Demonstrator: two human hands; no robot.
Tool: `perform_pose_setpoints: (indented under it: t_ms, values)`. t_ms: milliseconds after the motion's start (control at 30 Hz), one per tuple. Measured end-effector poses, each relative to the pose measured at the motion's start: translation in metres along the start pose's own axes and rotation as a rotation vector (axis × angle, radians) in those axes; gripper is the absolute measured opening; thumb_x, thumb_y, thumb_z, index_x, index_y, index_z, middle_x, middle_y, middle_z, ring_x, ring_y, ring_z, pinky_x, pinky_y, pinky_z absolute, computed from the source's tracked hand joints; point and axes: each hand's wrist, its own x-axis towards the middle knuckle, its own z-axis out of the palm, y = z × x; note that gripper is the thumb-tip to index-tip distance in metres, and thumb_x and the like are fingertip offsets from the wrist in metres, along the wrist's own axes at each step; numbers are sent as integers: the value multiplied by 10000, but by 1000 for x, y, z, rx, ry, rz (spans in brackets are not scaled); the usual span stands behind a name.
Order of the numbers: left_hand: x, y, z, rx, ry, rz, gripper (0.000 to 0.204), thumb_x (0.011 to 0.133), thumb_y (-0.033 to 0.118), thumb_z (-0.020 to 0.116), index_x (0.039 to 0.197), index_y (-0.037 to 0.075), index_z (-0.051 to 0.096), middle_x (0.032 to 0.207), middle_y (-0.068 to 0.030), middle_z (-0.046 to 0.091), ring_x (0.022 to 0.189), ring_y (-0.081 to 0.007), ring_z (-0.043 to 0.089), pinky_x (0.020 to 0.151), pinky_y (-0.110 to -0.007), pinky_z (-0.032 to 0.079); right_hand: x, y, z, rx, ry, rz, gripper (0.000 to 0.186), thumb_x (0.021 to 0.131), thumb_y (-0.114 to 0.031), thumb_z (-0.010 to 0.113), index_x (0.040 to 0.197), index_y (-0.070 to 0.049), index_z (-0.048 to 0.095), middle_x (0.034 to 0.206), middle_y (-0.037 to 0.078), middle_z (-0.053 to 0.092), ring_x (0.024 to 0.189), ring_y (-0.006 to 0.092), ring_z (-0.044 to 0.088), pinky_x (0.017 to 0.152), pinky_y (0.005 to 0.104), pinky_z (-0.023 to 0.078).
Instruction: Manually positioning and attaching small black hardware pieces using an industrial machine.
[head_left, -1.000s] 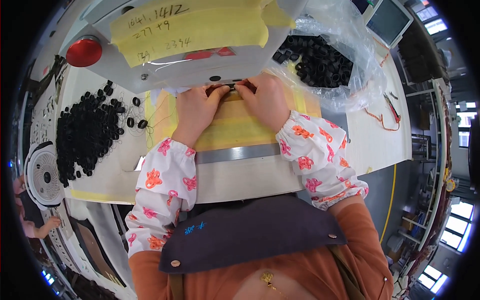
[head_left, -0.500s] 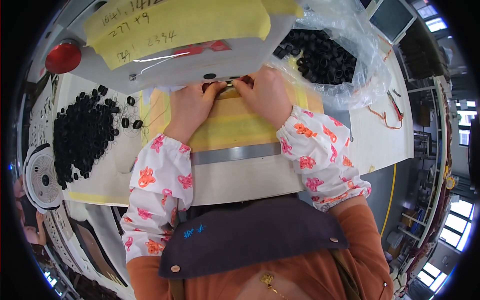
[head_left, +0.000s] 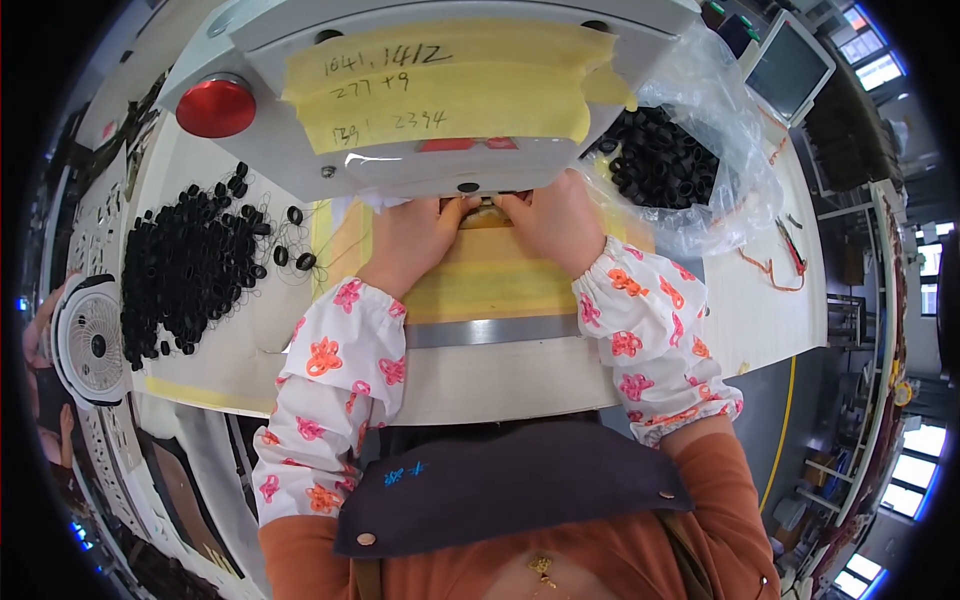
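My left hand (head_left: pixel 425 235) and my right hand (head_left: pixel 557 225) meet under the front of a grey machine head (head_left: pixel 390 180). Both have thumb and fingers pinched together on either side of a small metal part (head_left: pixel 487 202). What they pinch is mostly hidden by the fingers and the machine. Beneath my hands lies a work plate covered in yellow tape (head_left: pixel 470 280). To the left is a pile of small black bands (head_left: pixel 190 265) with loose threads. At the right, a clear plastic bag (head_left: pixel 735 205) holds more black bands (head_left: pixel 665 160).
A red push button (head_left: pixel 216 106) and a yellow handwritten label (head_left: pixel 450 80) are on the machine. Red-handled snips (head_left: pixel 792 248) lie at the right of the table. A white fan (head_left: pixel 97 343) stands at the left edge; a screen (head_left: pixel 790 65) is at the far right.
The view has shifted, so the machine and table sit lower and further right in the picture. Both hands stay pinched at the same place under the machine head.
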Motion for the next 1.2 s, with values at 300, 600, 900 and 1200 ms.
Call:
perform_pose_setpoints:
  t_ms: [300, 600, 900, 1200]
  values:
    - [8, 0, 2, 23, -44, -20, 214, 752, 291, 602, 829, 98, 651, 726, -71, 625, 685, -267, 581, 598, -367, 436, 5, 7, -2, 6, -9, 32, 99, 652, -43, 616, 651, 15, 536, 594, 152, 566, 555, 302, 568, 513, 351, 444]
    - [0, 2, 0, 4, 80, 69, 224, 717, 261, 582, 849, 86, 629, 846, -123, 604, 803, -307, 568, 682, -402, 437, 2, 3, 1, -26, 44, -141, 159, 683, -116, 605, 805, -15, 623, 660, 167, 600, 584, 319, 582, 525, 365, 463]
    - [-10, 8, -7, -4, -15, -108, 213, 746, 276, 567, 859, 106, 630, 765, -115, 610, 713, -294, 583, 633, -375, 454, -10, 0, -1, -94, -23, 82, 174, 678, -106, 651, 733, 48, 590, 592, 126, 583, 496, 192, 547, 497, 303, 429]
    - [-47, 30, -14, -78, -139, 137, 120, 803, 211, 513, 850, 144, 600, 665, -93, 568, 605, -294, 555, 529, -403, 416, -15, -21, -10, 268, -271, 334, 120, 767, -68, 613, 808, 29, 555, 631, 44, 583, 501, 77, 527, 456, 199, 411]
